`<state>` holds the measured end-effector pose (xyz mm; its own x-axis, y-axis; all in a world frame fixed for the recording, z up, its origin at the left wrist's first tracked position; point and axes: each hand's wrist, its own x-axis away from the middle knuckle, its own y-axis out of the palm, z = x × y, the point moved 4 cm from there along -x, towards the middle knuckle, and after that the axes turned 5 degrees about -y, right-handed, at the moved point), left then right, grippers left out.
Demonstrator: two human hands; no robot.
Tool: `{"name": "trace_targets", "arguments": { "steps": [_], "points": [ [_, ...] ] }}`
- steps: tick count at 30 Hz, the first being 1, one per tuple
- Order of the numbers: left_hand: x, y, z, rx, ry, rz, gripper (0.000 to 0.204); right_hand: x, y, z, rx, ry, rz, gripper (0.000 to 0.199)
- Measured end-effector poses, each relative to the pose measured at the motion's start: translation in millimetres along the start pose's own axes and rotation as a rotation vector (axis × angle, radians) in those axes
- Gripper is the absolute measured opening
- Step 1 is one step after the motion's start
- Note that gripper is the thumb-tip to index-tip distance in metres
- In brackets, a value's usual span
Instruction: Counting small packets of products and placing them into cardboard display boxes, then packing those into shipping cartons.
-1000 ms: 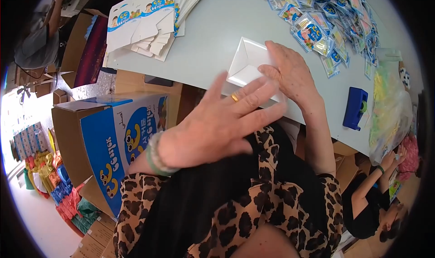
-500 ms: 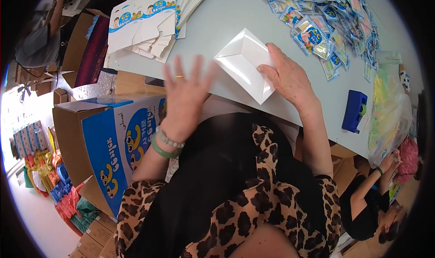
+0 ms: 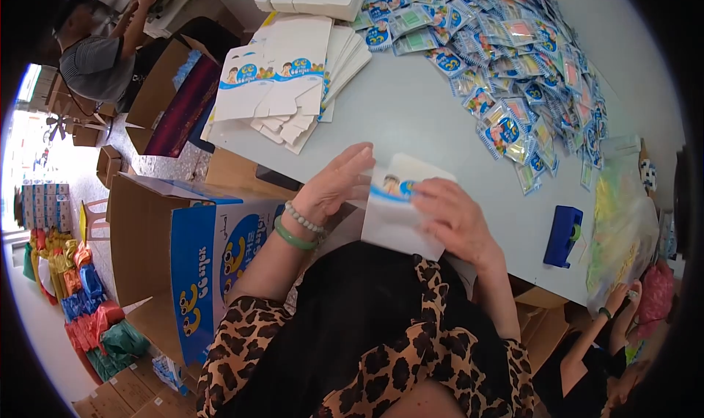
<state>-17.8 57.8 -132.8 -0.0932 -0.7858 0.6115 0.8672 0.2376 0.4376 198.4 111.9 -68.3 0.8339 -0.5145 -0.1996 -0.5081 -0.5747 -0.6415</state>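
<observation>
A small white carton (image 3: 396, 220) with a blue printed band stands tilted at the table's near edge, close to my body. My right hand (image 3: 462, 224) grips it from the right, the fingers across its printed side and slightly blurred. Just left of the carton is my left hand (image 3: 330, 187), fingers stretched out and holding nothing. Whether its fingertips touch the carton I cannot tell. A bead bracelet and a green bangle are on the left wrist.
Flat white printed cartons (image 3: 275, 70) are stacked at the far left of the table (image 3: 381, 117). Small plastic packets (image 3: 506, 66) are heaped at the far right. A blue tape dispenser (image 3: 563, 236) sits near the right edge. An open large carton (image 3: 194, 264) stands left; co-workers are on both sides.
The carton has turned from showing its open, hollow inside to showing its printed side, and has come nearer my body. My left hand has moved right, towards it.
</observation>
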Motion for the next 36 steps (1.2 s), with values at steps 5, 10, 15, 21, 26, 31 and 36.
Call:
{"name": "trace_targets", "arguments": {
  "steps": [5, 10, 15, 21, 26, 31, 36],
  "points": [
    [3.4, 19.4, 2.3, -0.085, 0.033, -0.160, 0.051, 8.0, 4.8, -14.1, -0.308, -0.008, -0.004, 0.038],
    [36.3, 31.6, 14.7, -0.316, 0.027, -0.185, 0.029, 37.6, 6.5, 40.6, -0.781, 0.669, 0.394, 0.058],
    [65.8, 64.2, 54.0, -0.802, 0.559, -0.335, 0.014, 29.7, 11.4, 18.2, -1.083, 0.545, 0.106, 0.037],
    [89.4, 94.4, 66.7, -1.638, 1.147, -0.007, 0.036, 7.1, -27.0, -4.4, -0.667, 0.063, 0.252, 0.011],
    [46.5, 54.8, 25.9, -1.930, 0.915, 0.365, 0.024, -22.2, 5.4, 1.4, 0.102, -0.283, 0.221, 0.023],
    [26.1, 36.4, 24.3, -1.778, 0.923, 0.549, 0.018, -14.4, 25.7, 48.6, 0.233, -0.125, 0.078, 0.047],
    [9.2, 26.6, 35.7, -1.780, 0.964, 0.693, 0.020, -0.7, -36.3, 115.1, 0.520, 0.247, 0.503, 0.052]
  ]
}}
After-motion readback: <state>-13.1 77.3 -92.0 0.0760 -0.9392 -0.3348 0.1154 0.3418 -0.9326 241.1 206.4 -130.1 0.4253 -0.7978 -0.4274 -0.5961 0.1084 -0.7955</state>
